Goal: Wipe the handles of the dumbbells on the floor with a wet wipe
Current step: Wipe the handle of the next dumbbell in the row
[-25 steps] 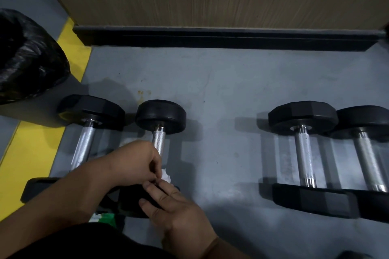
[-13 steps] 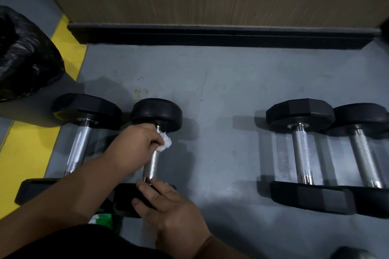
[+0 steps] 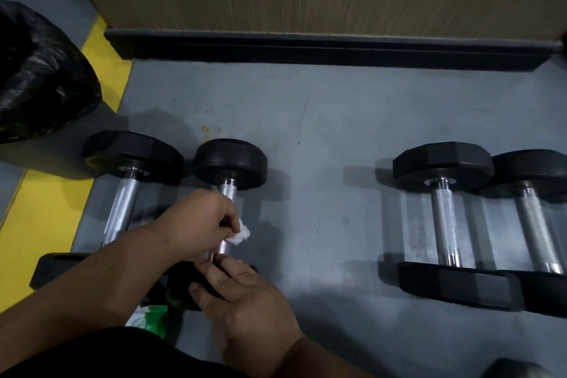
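Several black dumbbells with chrome handles lie on the grey floor. My left hand (image 3: 201,221) is wrapped around the handle of the round-headed dumbbell (image 3: 230,164), holding a crumpled white wet wipe (image 3: 241,235) against the middle of the bar. My right hand (image 3: 242,294) rests flat on that dumbbell's near head, which it mostly covers. To its left lies a hexagonal dumbbell (image 3: 121,209). At the right lie two further dumbbells, one hexagonal (image 3: 445,218) and one round-headed (image 3: 535,224).
A black plastic bag (image 3: 40,74) sits at the far left on a yellow floor stripe (image 3: 43,212). A wood-panelled wall with a dark skirting (image 3: 306,49) runs along the back. A green and white packet (image 3: 152,319) lies under my left forearm.
My left hand slid up the handle with the wipe to the far head, then came back down to the middle of the bar. My right hand stayed on the near head.
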Tool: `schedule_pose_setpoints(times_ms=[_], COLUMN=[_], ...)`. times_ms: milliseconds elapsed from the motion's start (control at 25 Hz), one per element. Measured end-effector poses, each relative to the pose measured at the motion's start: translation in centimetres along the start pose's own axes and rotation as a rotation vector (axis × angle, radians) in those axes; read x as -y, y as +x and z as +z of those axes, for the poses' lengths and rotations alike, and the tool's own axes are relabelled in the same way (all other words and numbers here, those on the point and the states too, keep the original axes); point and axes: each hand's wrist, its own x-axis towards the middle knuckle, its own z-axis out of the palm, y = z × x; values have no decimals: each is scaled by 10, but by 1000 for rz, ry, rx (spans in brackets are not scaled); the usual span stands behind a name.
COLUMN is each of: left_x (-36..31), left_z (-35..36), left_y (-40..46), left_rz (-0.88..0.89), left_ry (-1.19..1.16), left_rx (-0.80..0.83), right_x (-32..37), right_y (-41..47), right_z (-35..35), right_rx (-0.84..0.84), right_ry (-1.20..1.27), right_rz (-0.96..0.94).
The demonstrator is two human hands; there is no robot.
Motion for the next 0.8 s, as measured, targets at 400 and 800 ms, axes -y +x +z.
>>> schedule_pose_setpoints(times_ms=[400, 800], left_x=[14, 17], left_z=[2, -10], left_y=[18, -6], left_rz=[64, -91], left_ry=[-24, -243], left_rx=[-213, 128], right_x=[8, -2], right_y=[14, 6], right_z=[9, 16], right_rx=[-67, -16], right_ry=[-37, 132], right_rz=[-37, -31])
